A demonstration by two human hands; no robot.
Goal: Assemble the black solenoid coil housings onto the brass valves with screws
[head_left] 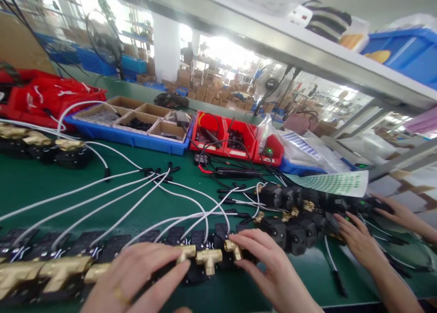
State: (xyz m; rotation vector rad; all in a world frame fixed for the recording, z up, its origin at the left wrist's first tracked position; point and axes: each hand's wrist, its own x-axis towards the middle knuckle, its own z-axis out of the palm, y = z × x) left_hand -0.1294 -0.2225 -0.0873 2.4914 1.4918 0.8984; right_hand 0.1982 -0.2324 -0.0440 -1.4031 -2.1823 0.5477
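A row of black valve units with brass tee fittings and white cables runs along the front of the green bench. My left hand [136, 276], a ring on one finger, has its thumb and fingertips closed round a brass tee fitting [187, 252]. Between my hands, another brass tee fitting [209, 258] sits untouched on its black unit. My right hand [269, 265] pinches the brass tee fitting [232, 248] at the row's right end, partly covering it. White cables [201, 208] with black plugs trail backward from the units.
A co-worker's hands [362, 242] are among more black units [297, 235] at the right. Behind stand a blue tray [136, 140] with cardboard compartments and red bins [239, 154]. A black tool [237, 172] lies before the bins. A shelf [273, 35] hangs overhead.
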